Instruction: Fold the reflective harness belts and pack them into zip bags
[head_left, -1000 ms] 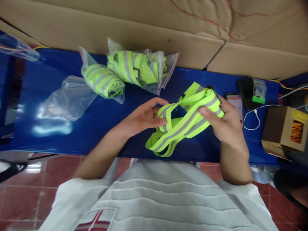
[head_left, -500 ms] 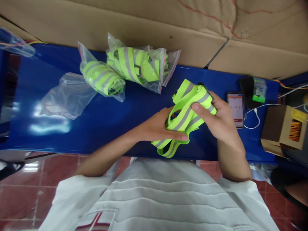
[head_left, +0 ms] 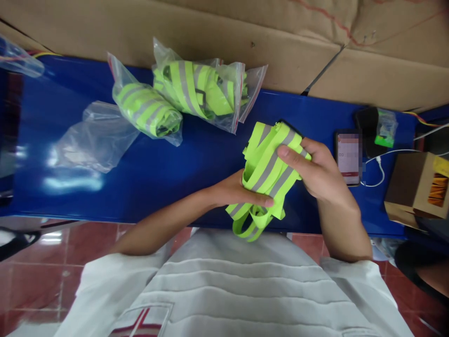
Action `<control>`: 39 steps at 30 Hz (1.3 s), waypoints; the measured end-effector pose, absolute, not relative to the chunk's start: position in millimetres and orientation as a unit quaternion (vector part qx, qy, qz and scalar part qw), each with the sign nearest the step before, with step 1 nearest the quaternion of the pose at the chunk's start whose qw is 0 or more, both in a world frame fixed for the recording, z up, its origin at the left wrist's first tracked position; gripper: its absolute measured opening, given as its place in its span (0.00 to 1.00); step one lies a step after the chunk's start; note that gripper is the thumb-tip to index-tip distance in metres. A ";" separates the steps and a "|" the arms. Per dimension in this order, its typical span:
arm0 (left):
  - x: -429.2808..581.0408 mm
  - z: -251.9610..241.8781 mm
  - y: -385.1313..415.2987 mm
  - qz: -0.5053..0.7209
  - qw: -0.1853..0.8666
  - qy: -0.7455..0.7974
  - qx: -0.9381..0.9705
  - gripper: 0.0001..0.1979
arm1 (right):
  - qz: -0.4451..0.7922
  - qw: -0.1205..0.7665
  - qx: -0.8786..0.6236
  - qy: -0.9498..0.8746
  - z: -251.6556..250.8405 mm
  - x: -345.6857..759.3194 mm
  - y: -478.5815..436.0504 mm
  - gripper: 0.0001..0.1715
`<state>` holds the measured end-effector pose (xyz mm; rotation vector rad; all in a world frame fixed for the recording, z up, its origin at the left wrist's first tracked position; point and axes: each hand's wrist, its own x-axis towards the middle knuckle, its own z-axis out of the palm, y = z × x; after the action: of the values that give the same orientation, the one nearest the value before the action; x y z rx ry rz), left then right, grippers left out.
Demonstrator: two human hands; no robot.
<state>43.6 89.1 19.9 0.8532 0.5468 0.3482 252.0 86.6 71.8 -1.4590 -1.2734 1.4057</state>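
A bundle of neon yellow reflective straps (head_left: 268, 166) with grey stripes is held between both hands above the table's front part. My left hand (head_left: 238, 189) grips its lower left side, thumb across the front and fingers hidden behind. My right hand (head_left: 315, 166) pinches the upper right side, thumb pressed on the folded layers. A black buckle or slider shows at the bundle's top edge. Loose loops of strap hang below my left thumb. Behind lie zip bags of similar straps, one rolled (head_left: 147, 110) and one larger (head_left: 196, 91).
An unfilled-looking clear zip bag (head_left: 96, 138) lies left on the blue table (head_left: 157, 164). To the right are a phone (head_left: 348, 157), a white cable, a small clear packet (head_left: 386, 128) and an open cardboard box (head_left: 409, 185). Brown cardboard (head_left: 210, 28) stands along the back.
Both hands have drawn the strap bundle into flatter, more even layers. The bundle has turned slightly more upright, and its hanging loops sit a little lower.
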 end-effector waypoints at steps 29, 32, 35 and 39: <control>31.4 13.2 91.9 0.148 0.790 0.218 0.554 0.13 | 0.410 0.170 -0.549 -0.708 53.9 242.8 58.0 0.47; 39.5 14.3 84.7 0.143 0.880 0.272 0.362 0.23 | 0.418 0.218 -0.552 -0.688 49.6 242.3 65.3 0.31; 50.5 16.7 73.0 0.170 0.913 0.322 0.184 0.28 | 0.380 0.265 -0.586 -0.665 47.8 243.3 71.2 0.27; 55.6 16.1 65.8 0.145 0.931 0.279 0.187 0.27 | 0.316 0.325 -0.597 -0.662 52.7 245.1 75.6 0.27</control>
<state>55.6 65.8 16.1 0.3820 0.5705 0.2979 245.1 75.6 52.7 -1.5640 -1.7358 0.8273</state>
